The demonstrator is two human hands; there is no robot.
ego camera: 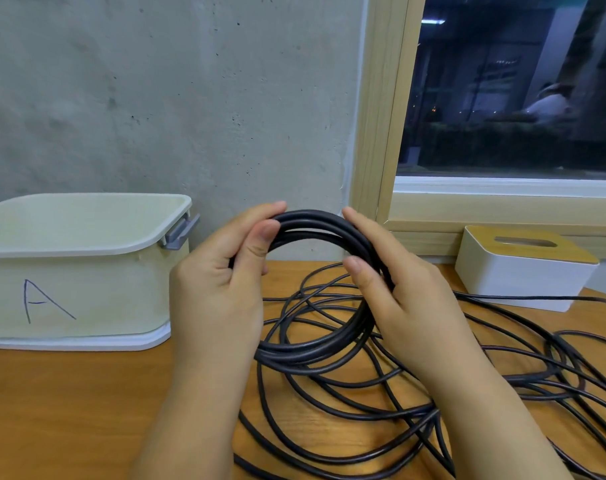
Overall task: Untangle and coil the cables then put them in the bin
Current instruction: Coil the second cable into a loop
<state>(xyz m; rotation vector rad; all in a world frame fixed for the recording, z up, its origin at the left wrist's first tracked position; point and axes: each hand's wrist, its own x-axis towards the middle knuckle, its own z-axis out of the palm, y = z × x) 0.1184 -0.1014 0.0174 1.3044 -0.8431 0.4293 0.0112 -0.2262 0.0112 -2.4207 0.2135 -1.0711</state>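
Wooden table (69, 410), concrete wall (156, 98), window (502, 98)

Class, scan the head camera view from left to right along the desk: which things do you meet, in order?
Bin marked A → left hand → coil of black cable → right hand → white tissue box.

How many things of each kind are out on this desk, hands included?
Hands: 2, left hand and right hand, both gripping the cable coil
Cable coil: 1
Loose cable tangle: 1
Bin marked A: 1
Tissue box: 1
Total: 6
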